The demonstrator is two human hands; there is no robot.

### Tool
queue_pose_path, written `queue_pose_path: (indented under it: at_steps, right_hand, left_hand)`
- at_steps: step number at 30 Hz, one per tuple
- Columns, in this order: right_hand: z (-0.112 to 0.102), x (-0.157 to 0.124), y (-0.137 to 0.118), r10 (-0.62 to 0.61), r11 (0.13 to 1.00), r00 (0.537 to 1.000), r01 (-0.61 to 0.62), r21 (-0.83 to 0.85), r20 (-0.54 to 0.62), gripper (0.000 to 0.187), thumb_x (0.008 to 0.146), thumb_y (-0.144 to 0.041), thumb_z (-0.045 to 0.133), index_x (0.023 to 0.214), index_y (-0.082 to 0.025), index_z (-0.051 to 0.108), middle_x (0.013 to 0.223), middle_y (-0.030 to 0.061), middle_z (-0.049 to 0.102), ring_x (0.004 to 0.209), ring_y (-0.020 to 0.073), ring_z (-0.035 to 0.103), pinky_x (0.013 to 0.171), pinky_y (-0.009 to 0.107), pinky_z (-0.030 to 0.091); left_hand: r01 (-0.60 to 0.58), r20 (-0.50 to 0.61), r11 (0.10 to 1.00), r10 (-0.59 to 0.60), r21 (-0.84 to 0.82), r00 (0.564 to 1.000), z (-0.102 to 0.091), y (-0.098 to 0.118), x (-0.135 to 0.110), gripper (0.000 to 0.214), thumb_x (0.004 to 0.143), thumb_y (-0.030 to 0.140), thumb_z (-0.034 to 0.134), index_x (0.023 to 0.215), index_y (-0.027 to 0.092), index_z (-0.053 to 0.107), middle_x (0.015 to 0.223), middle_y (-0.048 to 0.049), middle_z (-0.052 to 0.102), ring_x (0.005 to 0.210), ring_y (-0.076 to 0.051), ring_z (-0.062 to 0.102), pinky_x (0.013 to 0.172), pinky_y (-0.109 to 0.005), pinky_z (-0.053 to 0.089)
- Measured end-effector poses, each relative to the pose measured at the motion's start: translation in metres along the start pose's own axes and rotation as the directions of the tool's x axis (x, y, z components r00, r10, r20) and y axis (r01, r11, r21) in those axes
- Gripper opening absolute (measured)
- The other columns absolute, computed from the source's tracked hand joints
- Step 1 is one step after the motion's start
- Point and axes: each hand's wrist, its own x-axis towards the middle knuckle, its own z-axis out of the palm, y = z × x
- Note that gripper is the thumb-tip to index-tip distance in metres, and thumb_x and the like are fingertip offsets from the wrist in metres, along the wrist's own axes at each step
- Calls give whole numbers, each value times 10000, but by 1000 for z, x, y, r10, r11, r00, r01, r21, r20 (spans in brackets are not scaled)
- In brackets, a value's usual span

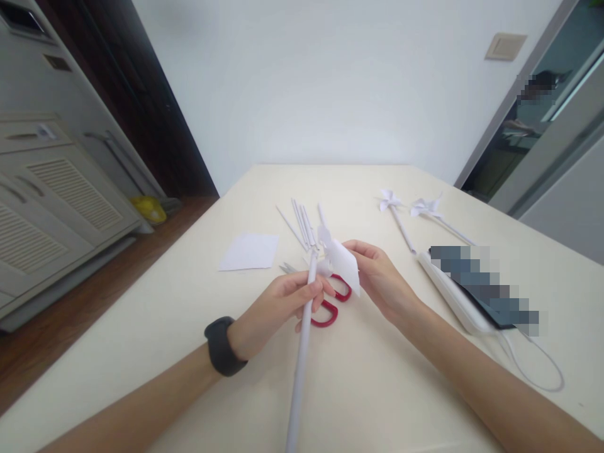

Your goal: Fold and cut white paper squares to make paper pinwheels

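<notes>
My left hand [297, 296], with a dark band on its wrist, is closed around a rolled white paper stick [301, 365] that slants down toward me. At the stick's top is a white paper pinwheel head [344, 267] with curled blades. My right hand [372, 267] pinches the far right side of that head; its fingertips are partly hidden behind the paper. Beneath both hands lie scissors [325, 321] with red handles, partly covered. Several thin white paper sticks [302, 223] lie just beyond the left hand. A square white paper sheet [250, 251] is to their left.
Two finished-looking paper pinwheels [389, 200] lie on the right of the cream table [226, 402]. Nearer me, a white case-like object [448, 296] carries a dark, blurred-out device with a cable loop [557, 387]. Behind the table stands a wall; a person is through the doorway at right.
</notes>
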Motion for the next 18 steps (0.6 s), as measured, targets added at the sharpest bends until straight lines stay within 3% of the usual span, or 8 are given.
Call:
queue_pose_path:
  at_steps: [18]
  right_hand:
    - [4, -2, 7, -36, 995, 999, 37, -89, 15, 96, 782, -271, 571, 770, -181, 599, 734, -2, 580, 656, 119, 499, 626, 259, 379]
  left_hand:
    - [9, 27, 999, -8, -35, 1000, -2, -8, 4, 248, 795, 368, 568, 729, 129, 571, 611, 15, 486, 444, -46, 397, 376, -155, 383]
